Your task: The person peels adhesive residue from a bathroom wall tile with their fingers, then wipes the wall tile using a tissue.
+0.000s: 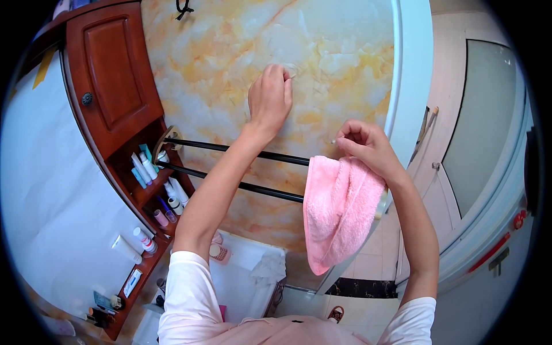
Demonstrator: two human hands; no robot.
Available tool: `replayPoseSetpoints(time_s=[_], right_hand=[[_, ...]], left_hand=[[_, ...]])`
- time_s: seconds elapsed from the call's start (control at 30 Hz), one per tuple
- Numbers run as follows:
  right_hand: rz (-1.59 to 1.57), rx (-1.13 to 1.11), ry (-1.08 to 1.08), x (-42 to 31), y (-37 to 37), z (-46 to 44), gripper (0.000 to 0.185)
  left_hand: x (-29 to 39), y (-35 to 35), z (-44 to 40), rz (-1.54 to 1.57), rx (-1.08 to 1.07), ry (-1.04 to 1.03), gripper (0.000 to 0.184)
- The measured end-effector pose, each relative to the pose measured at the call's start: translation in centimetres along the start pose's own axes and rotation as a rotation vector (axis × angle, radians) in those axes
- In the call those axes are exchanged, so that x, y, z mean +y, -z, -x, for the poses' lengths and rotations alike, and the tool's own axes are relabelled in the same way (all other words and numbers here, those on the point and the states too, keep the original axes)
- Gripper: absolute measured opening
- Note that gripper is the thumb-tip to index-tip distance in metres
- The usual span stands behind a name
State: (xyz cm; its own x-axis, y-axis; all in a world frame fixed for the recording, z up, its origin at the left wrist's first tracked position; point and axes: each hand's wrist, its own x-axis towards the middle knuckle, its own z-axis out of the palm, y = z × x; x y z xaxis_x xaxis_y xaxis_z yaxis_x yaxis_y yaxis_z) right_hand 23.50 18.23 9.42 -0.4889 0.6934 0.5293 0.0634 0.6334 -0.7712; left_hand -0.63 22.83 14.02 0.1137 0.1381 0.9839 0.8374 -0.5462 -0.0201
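My left hand [270, 98] is closed in front of the marbled wall [218, 63], its fingers curled out of sight. A faint, pale bit shows by its fingertips, too small to name. Lower and to the right, my right hand [365, 146] is closed in a pinch, with a tiny whitish thing [333, 141] at its fingertips. Just below that hand, a pink towel [342, 207] hangs folded over the right end of a black double-bar towel rack [247, 187]. My left forearm crosses in front of the two bars.
On the left, a reddish-brown wooden cabinet [118, 69] has shelves of tubes and bottles beside a large pale panel [52, 172]. A white basin [244, 282] sits below the rack. To the right are a light door frame [411, 69] and a door [483, 115]. A black cord [183, 9] hangs above.
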Motion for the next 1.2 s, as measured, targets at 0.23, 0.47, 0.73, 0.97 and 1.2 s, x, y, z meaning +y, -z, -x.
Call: replayPoseSetpoints(time_s=[0.23,0.47,0.73,0.97,1.2], right_hand=[[0.004,-0.008,-0.005,0.2,0.1,-0.1,0.005],[-0.009,0.044,0.037,0.5,0.2,-0.3,0.010],[-0.077,0.127,0.106,0.9,0.2,-0.6,0.012],[-0.133,0.123,0.156,1.0,0.4,-0.7,0.012],[-0.106,0.139,0.134,0.5,0.1,-0.6,0.013]], left_hand=[[1.2,0.2,1.6,0.088,-0.051,-0.045,0.010],[2.8,1.6,5.3,0.789,-0.226,0.285,0.007],[6.2,0.8,5.5,1.223,-0.371,0.400,0.006],[6.1,-0.7,5.9,1.175,-0.416,0.419,0.008],[7.1,0.0,5.4,0.827,-0.323,0.236,0.007]])
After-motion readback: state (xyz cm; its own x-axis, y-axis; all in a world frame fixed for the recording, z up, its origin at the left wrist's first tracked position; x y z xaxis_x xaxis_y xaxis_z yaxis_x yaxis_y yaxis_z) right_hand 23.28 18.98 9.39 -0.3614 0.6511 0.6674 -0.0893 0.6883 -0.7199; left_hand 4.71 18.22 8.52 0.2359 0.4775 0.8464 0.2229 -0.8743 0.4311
